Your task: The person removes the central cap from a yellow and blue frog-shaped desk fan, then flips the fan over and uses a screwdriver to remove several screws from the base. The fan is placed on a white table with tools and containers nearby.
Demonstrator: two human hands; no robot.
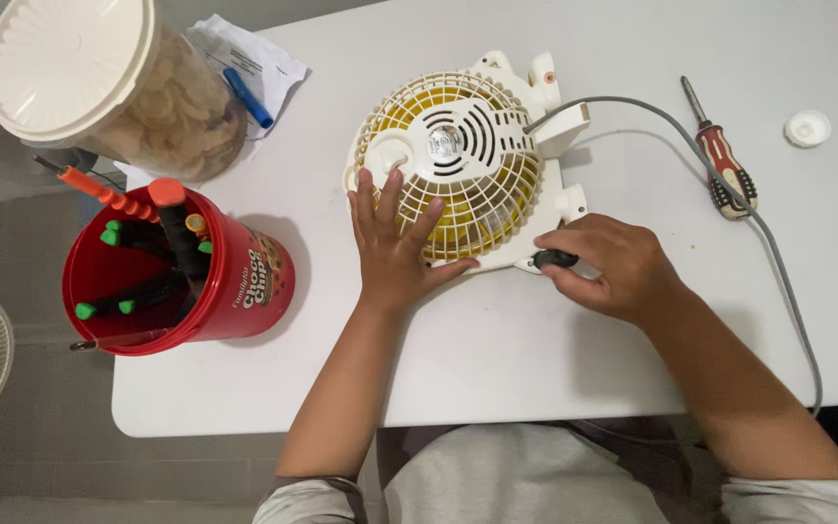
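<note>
We see one small cream plastic desk fan (458, 155) lying face down near the middle of the white table (497, 359), its yellow blades showing through the rear grille. Our left hand (395, 247) lies flat and open on the lower left of that grille, fingers spread, gripping nothing. Our right hand (613, 267) is curled at the fan's lower right edge, its fingers closed round a short black tool handle (555, 259) whose tip meets the fan's base; the tip itself is hidden.

One grey power cord (729, 184) leaves the fan's right side and curves away to the right and down, off the table's near edge. It crosses over one red-and-black-handled screwdriver (720, 165), which lies well to the right of the fan. Further right again sits one small round white plastic cap (808, 128).

To the left of the fan stands one red plastic bucket (235, 286), holding several tools with green, orange and black handles; we cannot count them exactly. Beyond the bucket, up and left of the fan, one clear jar with a ribbed cream lid (70, 63) holds pale round crackers. Beside the jar, one blue pen (247, 97) rests on one white sheet of paper (278, 68).
</note>
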